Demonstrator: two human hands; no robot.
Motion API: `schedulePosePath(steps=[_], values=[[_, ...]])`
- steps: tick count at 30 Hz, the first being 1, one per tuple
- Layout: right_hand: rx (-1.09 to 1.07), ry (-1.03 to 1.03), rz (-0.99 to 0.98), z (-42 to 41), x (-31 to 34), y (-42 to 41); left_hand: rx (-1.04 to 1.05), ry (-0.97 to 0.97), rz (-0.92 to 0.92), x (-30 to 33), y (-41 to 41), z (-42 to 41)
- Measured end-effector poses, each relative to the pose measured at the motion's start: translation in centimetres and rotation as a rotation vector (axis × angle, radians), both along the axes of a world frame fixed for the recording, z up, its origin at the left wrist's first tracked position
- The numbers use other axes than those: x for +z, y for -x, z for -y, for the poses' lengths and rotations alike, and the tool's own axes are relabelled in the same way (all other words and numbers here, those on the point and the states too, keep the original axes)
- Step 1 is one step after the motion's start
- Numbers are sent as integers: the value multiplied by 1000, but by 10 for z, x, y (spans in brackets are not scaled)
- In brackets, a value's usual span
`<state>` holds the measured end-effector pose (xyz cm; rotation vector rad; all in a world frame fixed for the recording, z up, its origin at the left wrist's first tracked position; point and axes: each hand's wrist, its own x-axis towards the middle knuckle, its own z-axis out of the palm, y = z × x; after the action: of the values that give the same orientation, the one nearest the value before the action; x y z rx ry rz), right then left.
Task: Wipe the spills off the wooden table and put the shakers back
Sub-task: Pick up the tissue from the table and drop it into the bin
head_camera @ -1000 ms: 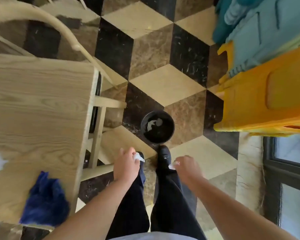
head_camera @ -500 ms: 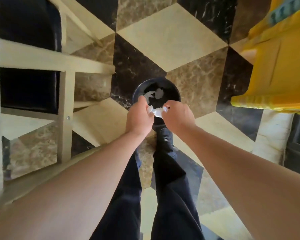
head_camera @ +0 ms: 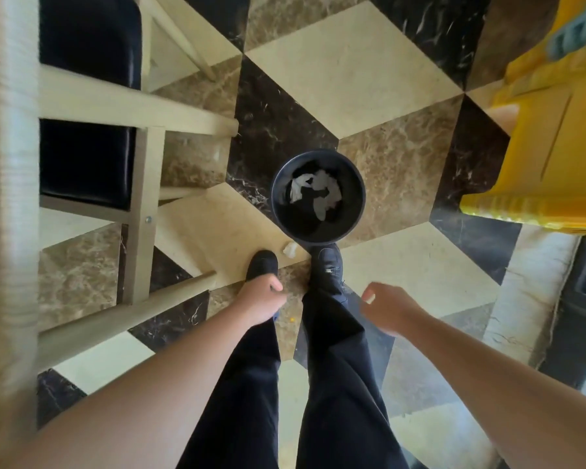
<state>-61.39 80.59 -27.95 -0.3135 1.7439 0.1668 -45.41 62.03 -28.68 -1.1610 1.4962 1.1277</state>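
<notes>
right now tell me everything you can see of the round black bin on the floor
The round black bin stands upright and open-topped on the patterned marble floor, just beyond the person's black shoes. It looks like smooth plastic, with a thin rim and dark walls. Inside lie crumpled white tissue scraps. One small white scrap sits on the floor beside its near edge. Neither hand touches the bin.

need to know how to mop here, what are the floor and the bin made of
Floor: looks like polished marble or marble-look tile, with white veining and a soft sheen in cream, brown and black diamonds. Bin: probably smooth black plastic, thin even rim, dull gloss; metal can't be ruled out.
</notes>
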Motion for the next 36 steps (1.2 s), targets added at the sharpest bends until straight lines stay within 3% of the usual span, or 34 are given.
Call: schedulePosePath(steps=[6, 11, 21, 26, 31, 36], values=[[-19, -72, -17, -22, 7, -11, 66, 58, 35, 13, -46, 6], [106, 18, 2, 3, -36, -28, -24, 134, -22, -36, -54, 4], [306, 290, -141, 86, -338, -128, -127, 211, -118, -283, -78, -12], [255, 307, -312, 98, -420, -152, -147, 220, 4, -326, -118, -7], [268, 302, -243, 88, -414, -143, -129, 167, 45, -305, -126, -4], [185, 523, -162, 84, -290, -127, -123, 172, 80, -240, -113, 6]])
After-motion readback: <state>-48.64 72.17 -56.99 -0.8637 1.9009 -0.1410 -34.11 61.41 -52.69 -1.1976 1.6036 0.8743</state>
